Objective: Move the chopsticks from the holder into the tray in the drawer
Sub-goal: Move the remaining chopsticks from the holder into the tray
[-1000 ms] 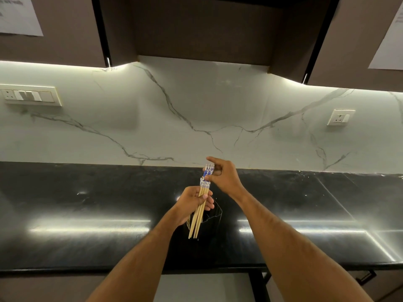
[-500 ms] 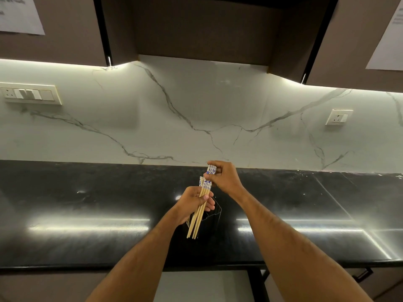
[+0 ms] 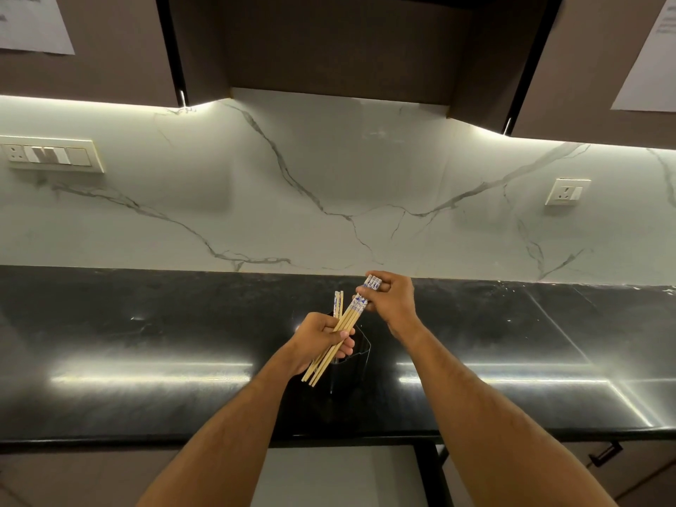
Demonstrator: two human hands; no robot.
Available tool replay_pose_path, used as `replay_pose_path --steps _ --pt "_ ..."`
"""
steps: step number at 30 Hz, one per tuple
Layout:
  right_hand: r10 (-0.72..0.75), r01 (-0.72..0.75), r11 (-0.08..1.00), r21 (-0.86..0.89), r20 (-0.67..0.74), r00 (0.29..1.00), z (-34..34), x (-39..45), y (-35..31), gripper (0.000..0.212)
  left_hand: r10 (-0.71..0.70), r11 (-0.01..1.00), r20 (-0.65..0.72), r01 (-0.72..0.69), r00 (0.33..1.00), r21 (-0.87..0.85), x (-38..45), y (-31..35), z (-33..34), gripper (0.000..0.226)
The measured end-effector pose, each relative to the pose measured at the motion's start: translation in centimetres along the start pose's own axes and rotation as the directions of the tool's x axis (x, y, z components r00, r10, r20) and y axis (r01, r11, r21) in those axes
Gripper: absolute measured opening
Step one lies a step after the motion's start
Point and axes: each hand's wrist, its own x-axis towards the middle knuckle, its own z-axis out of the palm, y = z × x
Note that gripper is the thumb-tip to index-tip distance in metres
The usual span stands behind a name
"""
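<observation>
A bundle of wooden chopsticks point(image 3: 345, 323) with blue-and-white patterned tops slants above the black holder point(image 3: 356, 354) on the dark countertop. My left hand point(image 3: 320, 340) is closed around the middle of the bundle. My right hand point(image 3: 393, 301) pinches the patterned top ends. Two more chopsticks point(image 3: 338, 303) stand upright behind my left hand, apart from the bundle; I cannot tell whether they rest in the holder. The holder is partly hidden by my left hand. The drawer tray is not visible.
The black glossy countertop point(image 3: 146, 342) runs the full width, backed by a white marble wall. A pale open space point(image 3: 340, 473) shows below the counter edge between my forearms. A dark handle point(image 3: 603, 453) sits at the lower right. Cabinets hang overhead.
The bundle has tilted further to the right as my right hand moved right with the tops. Two chopsticks now stand apart, upright behind my left hand.
</observation>
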Motion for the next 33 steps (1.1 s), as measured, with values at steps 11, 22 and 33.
replay_pose_path --steps 11,22,33 --pt "0.069 -0.072 0.994 0.086 0.032 0.997 -1.4 -0.4 1.4 0.037 -0.106 0.986 0.016 0.103 0.994 0.131 0.1 1.0 1.0 0.017" --pt "-0.096 0.599 0.397 -0.696 0.617 0.781 -1.5 -2.8 1.5 0.020 0.058 0.427 -0.059 0.029 0.997 0.904 -0.3 2.6 2.9 0.016" --pt "-0.062 0.647 0.211 -0.732 0.651 0.757 -1.7 -6.0 2.5 0.005 0.104 0.197 0.010 -0.031 0.995 0.980 -3.5 2.2 5.1 0.020"
